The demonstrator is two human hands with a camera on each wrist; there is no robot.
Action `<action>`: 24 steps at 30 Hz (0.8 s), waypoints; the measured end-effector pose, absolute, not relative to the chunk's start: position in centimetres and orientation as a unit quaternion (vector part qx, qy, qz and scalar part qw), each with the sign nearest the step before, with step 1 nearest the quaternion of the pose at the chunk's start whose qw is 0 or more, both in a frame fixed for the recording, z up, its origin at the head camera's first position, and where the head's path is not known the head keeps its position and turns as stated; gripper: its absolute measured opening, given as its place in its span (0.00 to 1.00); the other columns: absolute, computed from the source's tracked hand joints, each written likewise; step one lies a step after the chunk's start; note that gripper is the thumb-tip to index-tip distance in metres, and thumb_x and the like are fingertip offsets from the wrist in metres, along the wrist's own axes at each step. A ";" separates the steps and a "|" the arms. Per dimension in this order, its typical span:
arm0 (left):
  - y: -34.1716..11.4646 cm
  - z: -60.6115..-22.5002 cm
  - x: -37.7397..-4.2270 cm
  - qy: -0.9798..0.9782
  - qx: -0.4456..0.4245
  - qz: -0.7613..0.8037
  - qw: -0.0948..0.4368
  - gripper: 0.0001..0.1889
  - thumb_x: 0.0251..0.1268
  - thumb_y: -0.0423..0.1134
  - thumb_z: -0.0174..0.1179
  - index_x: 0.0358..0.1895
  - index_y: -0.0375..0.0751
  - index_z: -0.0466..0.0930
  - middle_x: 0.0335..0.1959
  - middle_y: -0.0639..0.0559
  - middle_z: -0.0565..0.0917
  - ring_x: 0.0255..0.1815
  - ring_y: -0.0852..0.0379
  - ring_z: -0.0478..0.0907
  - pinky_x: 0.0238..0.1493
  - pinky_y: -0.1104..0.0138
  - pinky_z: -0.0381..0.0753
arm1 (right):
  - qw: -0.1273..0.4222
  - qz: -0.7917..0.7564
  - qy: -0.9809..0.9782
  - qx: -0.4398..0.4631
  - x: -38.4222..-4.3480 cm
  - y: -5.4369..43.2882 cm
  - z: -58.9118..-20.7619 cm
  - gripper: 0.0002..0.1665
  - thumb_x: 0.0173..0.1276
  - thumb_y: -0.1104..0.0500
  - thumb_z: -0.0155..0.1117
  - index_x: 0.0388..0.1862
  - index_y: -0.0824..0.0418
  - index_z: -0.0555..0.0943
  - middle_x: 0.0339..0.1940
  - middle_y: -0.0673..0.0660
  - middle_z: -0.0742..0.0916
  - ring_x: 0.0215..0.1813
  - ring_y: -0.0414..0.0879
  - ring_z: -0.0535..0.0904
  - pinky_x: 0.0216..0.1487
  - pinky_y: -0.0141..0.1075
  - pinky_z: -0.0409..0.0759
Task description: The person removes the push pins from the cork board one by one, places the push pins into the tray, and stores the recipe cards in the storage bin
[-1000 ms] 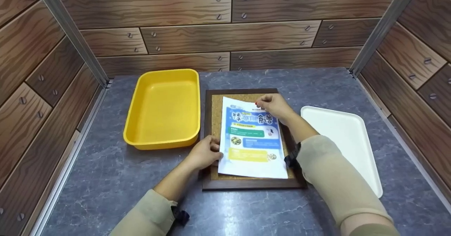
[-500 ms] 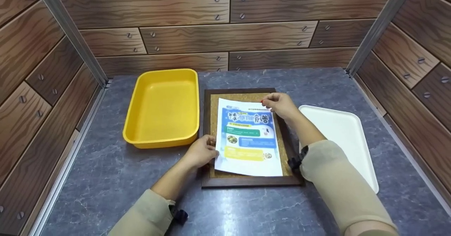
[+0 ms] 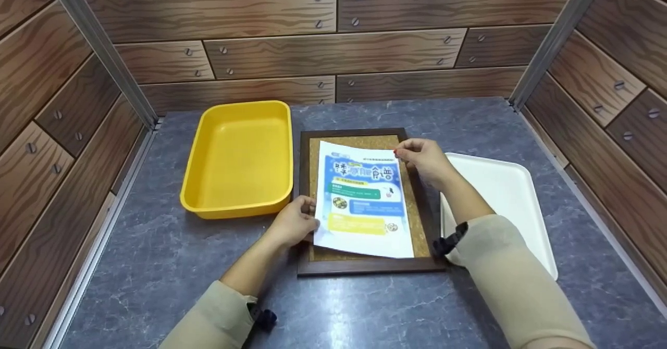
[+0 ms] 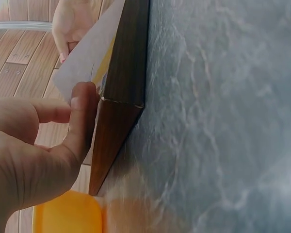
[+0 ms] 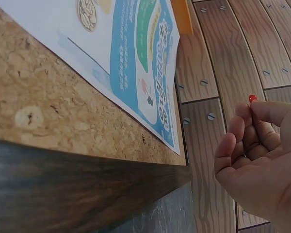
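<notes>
A printed poster (image 3: 359, 245) in blue, green and yellow lies over a dark-framed cork board (image 3: 372, 140). My left hand (image 3: 293, 221) holds the poster's left edge, close to the frame's left side; the left wrist view shows this left hand (image 4: 48, 141) with thumb and finger close together beside the frame corner. Near the poster's top right corner, my right hand (image 3: 428, 162) pinches a small red push pin (image 5: 252, 98) between thumb and fingertip. In the right wrist view, the pin is held above the board, with its point hidden by the fingers.
A yellow tub (image 3: 237, 169) stands left of the board. On the right a white tray (image 3: 500, 198) lies partly under the right forearm. Wood-patterned walls (image 3: 271, 57) enclose the grey marbled table (image 3: 354, 312) at the back and sides.
The poster has shifted slightly left on the board together with my left hand. My right hand has moved right with the pin, uncovering the poster's top right corner. The view has shifted a little.
</notes>
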State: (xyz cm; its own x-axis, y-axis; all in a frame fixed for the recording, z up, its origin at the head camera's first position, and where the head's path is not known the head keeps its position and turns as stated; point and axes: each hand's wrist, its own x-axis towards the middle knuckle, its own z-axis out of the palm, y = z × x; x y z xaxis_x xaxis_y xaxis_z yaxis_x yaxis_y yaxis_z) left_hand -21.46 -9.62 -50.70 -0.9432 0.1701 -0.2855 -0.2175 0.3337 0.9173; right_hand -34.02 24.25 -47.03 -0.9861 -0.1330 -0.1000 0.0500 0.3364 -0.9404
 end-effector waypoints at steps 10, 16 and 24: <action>-10.0 -50.2 -21.1 0.804 -0.018 0.574 0.156 0.22 0.74 0.27 0.59 0.68 0.40 0.73 0.46 0.36 0.89 0.40 0.51 0.87 0.38 0.61 0.91 | 0.076 -0.579 0.811 -0.017 -33.1 25.2 -46.4 0.16 0.83 0.56 0.64 0.55 0.69 0.83 0.38 0.41 0.88 0.47 0.42 0.82 0.58 0.43 0.83; -10.2 -49.4 -20.9 0.806 -0.021 0.571 0.153 0.23 0.77 0.28 0.59 0.71 0.41 0.72 0.49 0.36 0.88 0.42 0.51 0.87 0.40 0.61 0.90 | 0.073 -0.605 0.793 -0.018 -32.3 25.7 -45.9 0.17 0.82 0.55 0.66 0.54 0.69 0.83 0.37 0.42 0.89 0.42 0.38 0.83 0.53 0.35 0.84; -11.1 -48.3 -21.3 0.817 -0.037 0.558 0.140 0.22 0.78 0.29 0.59 0.70 0.46 0.73 0.46 0.41 0.88 0.33 0.55 0.81 0.31 0.66 0.78 | 0.062 -0.632 0.772 -0.038 -31.8 26.5 -45.7 0.10 0.81 0.55 0.68 0.48 0.62 0.86 0.39 0.44 0.89 0.41 0.37 0.83 0.50 0.33 0.85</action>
State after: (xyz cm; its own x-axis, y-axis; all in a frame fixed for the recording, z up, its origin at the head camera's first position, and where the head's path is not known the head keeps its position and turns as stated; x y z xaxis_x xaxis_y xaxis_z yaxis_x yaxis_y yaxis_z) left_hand -21.31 -11.07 -48.34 -0.9580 0.0965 -0.2701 -0.2164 0.3749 0.9015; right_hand -31.78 26.46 -45.65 -0.9894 -0.1375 -0.0473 0.0192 0.1991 -0.9798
